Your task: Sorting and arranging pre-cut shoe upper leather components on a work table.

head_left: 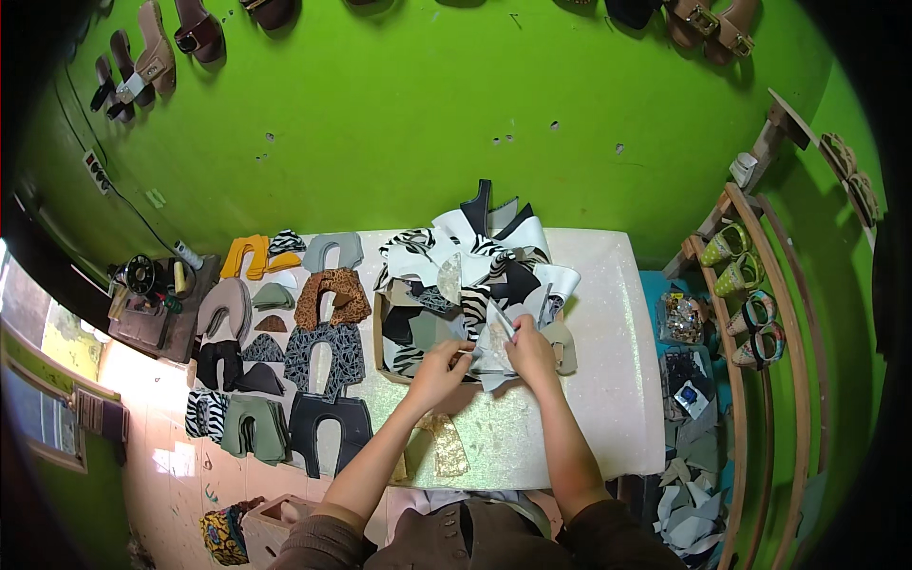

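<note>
On the table, a cardboard box (378,347) overflows with cut pieces of sheet material in white, black, grey and zebra print. My left hand (440,372) is at its near side, fingers curled together by the edge of a pale cut piece (494,350); what they pinch is too small to make out. Over the same piece, my right hand (530,350) is closed around a slim, light-coloured tool (502,319) that points up and left, its kind unclear. A beige curved piece (562,348) lies just right of that hand.
Stacks of arch-shaped cutouts, including leopard-print (332,296) and green (255,427), cover the table's left side. Gold glitter scraps (446,446) lie near the front edge. A sewing machine (142,275) stands far left. At right are a wooden rack with sandals (736,275) and scraps (689,513).
</note>
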A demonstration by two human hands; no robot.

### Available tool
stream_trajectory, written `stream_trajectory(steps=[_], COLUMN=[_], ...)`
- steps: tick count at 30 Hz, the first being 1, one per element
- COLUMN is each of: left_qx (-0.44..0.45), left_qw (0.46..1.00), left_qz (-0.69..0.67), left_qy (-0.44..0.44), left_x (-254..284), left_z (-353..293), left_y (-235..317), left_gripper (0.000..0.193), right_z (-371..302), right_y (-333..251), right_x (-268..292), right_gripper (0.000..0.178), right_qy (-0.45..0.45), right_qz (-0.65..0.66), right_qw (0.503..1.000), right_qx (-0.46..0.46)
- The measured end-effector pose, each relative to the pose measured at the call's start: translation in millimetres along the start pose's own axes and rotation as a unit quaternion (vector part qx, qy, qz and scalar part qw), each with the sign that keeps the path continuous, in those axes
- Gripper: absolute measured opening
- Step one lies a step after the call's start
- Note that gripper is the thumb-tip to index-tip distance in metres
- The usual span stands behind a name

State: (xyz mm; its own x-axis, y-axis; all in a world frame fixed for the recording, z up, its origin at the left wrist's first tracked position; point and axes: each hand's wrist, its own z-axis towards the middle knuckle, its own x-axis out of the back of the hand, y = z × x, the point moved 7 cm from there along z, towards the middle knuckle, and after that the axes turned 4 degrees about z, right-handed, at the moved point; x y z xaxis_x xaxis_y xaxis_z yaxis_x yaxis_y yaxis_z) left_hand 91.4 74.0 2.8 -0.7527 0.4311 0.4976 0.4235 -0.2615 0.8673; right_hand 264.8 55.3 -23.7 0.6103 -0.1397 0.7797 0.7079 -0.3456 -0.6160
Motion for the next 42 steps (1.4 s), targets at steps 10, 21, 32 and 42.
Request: stream_trajectory(steps=[10,21,32,42], left_qx=[0.172,0.219,0.212,0.217], left_qw=[0.801,0.777,0.723,0.731], left_qz=[-0.566,-0.585,-0.65,-0.641], left_qy=[-0.09,0.074,0.1,0.083], left_x=[-18.4,4.9,10.4,7.3], left_z=[-1.6,2.7,-2.5,-7.2], left_y=[-7.0,-54.0,-66.0,-71.6], left_gripper=[0.031,0.019,0.015,0.023], right_z=[-51.0,1.0,18.9,26.3], right_y=[-81.0,-27.6,-20.1,4.7], right_x=[24.4,12.7,-16.1,1.0], right_gripper=[0.012,0.033,0.03,0.026], right_qy=[0.128,0.055,-0.005,-0.076], right_qz=[0.056,-0.036,-0.164,0.415], right_qw=[0.917,0.983,0.977,0.905], right_qx=[0.374,0.17,0.136,0.057])
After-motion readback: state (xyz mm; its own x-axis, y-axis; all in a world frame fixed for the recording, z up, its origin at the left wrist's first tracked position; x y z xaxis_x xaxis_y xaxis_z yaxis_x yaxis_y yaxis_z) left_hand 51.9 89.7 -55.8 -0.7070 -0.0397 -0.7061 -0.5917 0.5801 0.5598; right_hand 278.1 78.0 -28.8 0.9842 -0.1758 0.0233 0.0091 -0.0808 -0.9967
